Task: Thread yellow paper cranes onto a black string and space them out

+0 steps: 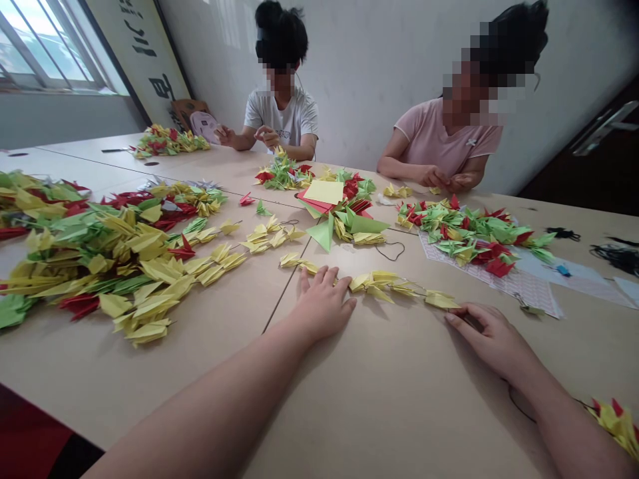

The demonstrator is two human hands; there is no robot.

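A string of yellow folded paper cranes (375, 282) stretches across the table between my two hands. My left hand (325, 299) rests palm down over the left part of this string, its fingers spread on the paper and tabletop. Thumb and fingers of my right hand (482, 326) are pinched on the string beside the last yellow crane (441, 299). A dark cord (519, 404) runs out under my right wrist toward more yellow and red folded paper (616, 422) at the lower right edge. Farther left lie other strung yellow cranes (219, 263).
A large heap of coloured cranes (110, 249) covers the table's left. Square paper sheets (324, 191) lie stacked ahead on folded pieces. Another crane pile (479, 233) rests on patterned paper at right, near black cords (616, 256). Two people (282, 113) sit across, hands at small pieces.
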